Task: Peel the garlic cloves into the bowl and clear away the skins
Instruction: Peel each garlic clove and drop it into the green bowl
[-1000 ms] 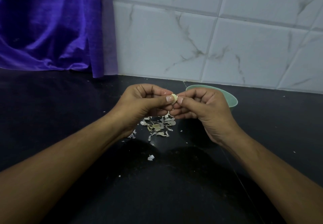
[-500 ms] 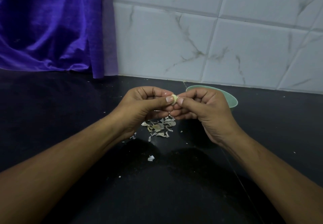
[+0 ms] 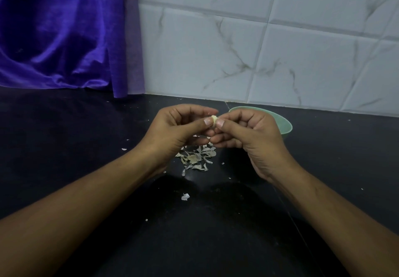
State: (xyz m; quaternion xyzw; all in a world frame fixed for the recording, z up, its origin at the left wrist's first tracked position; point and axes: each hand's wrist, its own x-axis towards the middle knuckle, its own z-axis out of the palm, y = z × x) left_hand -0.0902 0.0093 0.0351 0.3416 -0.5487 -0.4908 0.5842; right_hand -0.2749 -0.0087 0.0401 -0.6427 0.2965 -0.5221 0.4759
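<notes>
A small pale garlic clove is pinched between the thumbs and fingertips of both hands, held above the black counter. My left hand grips it from the left and my right hand from the right, fingers curled. Directly below the hands lies a pile of garlic skins. A light green bowl stands behind my right hand, mostly hidden by it; its contents cannot be seen.
The black counter runs to a white marble-tiled wall at the back. A purple curtain hangs at the back left. Stray skin flakes dot the counter near me.
Both hands keep pinching the clove in almost the same place; the fingers have shifted only slightly. The skin pile and bowl have not moved.
</notes>
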